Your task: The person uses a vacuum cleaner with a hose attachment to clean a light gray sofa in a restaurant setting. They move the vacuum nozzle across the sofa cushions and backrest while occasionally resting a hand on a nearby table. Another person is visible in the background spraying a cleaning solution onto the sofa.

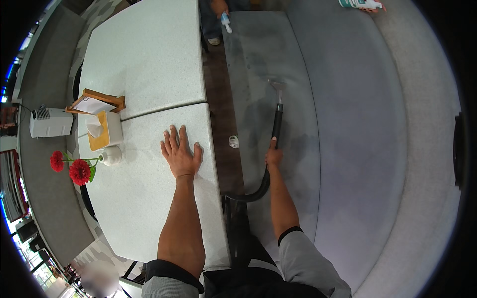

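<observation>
My right hand (274,158) grips the black wand of an upholstery extractor (277,123). Its clear, flared nozzle (278,86) rests on the grey bench seat (275,67), whose fabric shows darker, damp-looking patches. From the lower end of the wand, a black hose (253,195) curves left toward the table edge. My left hand (180,154) lies palm down with spread fingers on the white speckled tabletop (160,216), holding nothing. A small white and clear plastic object (233,141) is at the seat's left edge, over the dark floor; its kind is unclear.
A wooden stand (100,101), a tissue box (108,130) and a white vase (111,155) with red flowers (79,172) line the table's left side. Beyond the seat, another person's hand (219,7) holds a brush (226,22). A bottle (361,3) is held at upper right.
</observation>
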Demonstrator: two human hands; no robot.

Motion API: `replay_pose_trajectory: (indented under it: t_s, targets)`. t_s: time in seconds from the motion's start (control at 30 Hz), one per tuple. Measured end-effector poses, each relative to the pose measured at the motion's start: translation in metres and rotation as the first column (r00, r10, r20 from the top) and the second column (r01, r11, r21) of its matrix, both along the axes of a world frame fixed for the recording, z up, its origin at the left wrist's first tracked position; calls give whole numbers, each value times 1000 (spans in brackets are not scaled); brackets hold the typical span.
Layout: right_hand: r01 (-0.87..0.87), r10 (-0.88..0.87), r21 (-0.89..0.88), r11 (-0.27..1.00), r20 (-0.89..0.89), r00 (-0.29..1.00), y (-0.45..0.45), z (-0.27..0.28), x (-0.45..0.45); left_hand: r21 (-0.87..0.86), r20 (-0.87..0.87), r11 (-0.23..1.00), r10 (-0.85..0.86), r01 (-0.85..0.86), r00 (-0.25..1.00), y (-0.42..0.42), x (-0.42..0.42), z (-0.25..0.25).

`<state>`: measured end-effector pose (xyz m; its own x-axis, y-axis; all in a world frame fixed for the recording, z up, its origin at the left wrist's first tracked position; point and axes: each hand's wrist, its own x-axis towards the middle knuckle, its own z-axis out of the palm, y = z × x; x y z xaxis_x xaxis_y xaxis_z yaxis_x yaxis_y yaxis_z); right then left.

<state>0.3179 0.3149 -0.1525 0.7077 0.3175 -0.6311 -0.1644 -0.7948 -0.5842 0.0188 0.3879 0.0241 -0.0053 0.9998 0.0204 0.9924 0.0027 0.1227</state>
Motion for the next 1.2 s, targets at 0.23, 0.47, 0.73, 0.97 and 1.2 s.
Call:
replay_pose_trajectory:
  t_s: [0.23, 0.47, 0.73, 0.97, 1.2]
  targets:
    - [-22, 22, -6, 1000, 4, 1000, 3, 2, 4, 7, -4, 1000, -3, 3, 1000, 0, -2, -3]
    - [-15, 15, 12, 1000, -7, 1000, 10, 0, 2, -14, 10, 1000, 6, -6, 1000, 0, -1, 1]
    - [-23, 22, 42, 999, 24, 999, 26, -7, 9, -1, 31, 1000, -1, 1, 1000, 0, 1, 2]
    - [-47, 49, 43, 998, -57, 997, 37, 13, 20, 0, 15, 1000, -6, 6, 1000, -1, 0, 1]
    - [-115, 143, 109, 987, -293, 945, 64, 84, 64, -5, -11, 1000, 3, -3, 1000, -2, -5, 2]
